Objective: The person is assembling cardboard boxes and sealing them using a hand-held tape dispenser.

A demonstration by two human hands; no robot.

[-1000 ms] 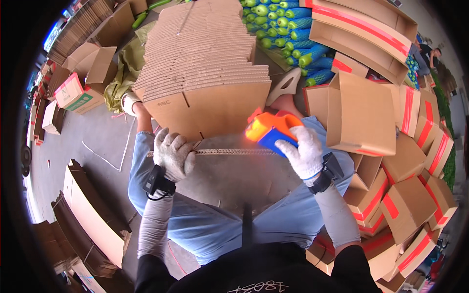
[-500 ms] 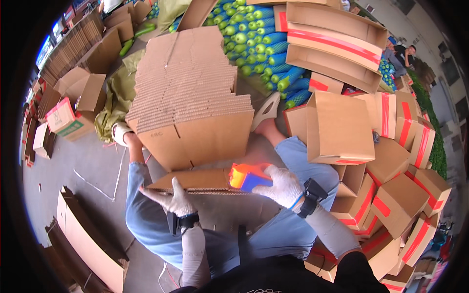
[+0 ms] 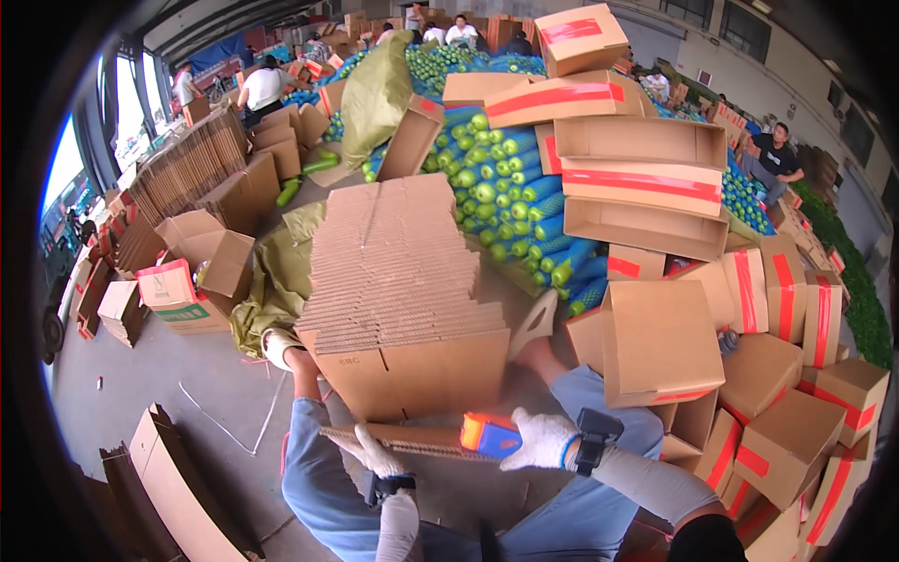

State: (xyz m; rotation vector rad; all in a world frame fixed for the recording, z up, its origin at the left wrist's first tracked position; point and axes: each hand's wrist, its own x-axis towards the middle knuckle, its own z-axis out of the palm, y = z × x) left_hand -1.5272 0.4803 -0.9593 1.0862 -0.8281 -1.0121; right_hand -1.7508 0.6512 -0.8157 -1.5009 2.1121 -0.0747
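In my right hand [image 3: 543, 440], which wears a white glove, is an orange-and-blue tape dispenser [image 3: 489, 436]; its orange end meets the right part of a flattened cardboard box [image 3: 417, 437] between my legs. My left hand [image 3: 376, 453], also gloved, lies against the left part of that box with fingers stretched and thumb apart. Just beyond stands a thick stack of flattened cardboard boxes [image 3: 412, 379], between my feet.
Taped cardboard boxes [image 3: 788, 440] pile up at my right. Long open cartons [image 3: 646, 145] rest on green produce in blue netting [image 3: 524, 211]. Flat cardboard [image 3: 183, 487] lies at lower left, a green-brown sheet [image 3: 272, 290] beside the stack. People [image 3: 773, 159] sit farther back.
My view has tilted up, bringing more of the hall and its people into sight. The tape dispenser stays in my right hand, at the flattened box; my left hand keeps beside it.
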